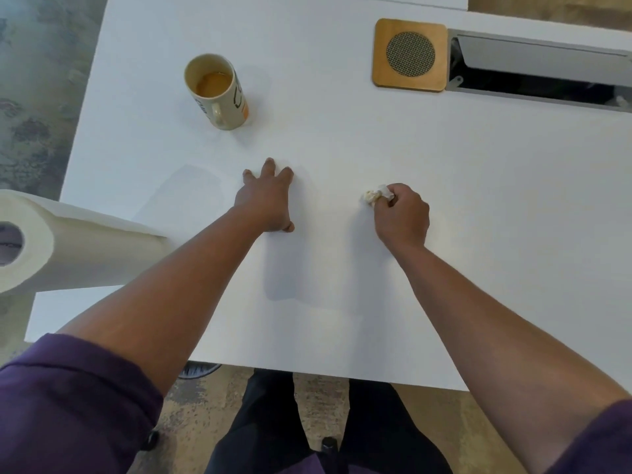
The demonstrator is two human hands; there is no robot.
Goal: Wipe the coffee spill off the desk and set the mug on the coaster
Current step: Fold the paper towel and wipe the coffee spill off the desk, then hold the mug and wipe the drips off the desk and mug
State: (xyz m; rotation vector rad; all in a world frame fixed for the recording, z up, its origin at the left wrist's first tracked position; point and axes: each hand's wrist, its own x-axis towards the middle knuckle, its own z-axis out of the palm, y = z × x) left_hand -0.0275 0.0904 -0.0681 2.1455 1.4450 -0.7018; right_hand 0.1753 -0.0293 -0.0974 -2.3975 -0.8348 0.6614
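White flat counter (444, 234), person standing at its near edge. Grey metal cable tray (547, 68) sunk into the far right of the counter, lid tilted up. White paper towel roll (68, 248) lying on its side at the left edge, overhanging it. Left hand (268, 200) flat on the counter mid-way, fingers spread straight, grip empty. Right hand (402, 217) just beside it to the right, grip curled tight round a crumpled white paper wad (374, 195), stained tan, wad on the counter surface. Square wooden coaster with a round mesh centre (410, 54) at the far edge, touching the tray's left end, nothing on it. Cream ceramic mug (219, 94) upright far left, well apart from the coaster, some coffee inside, handle facing the near edge.
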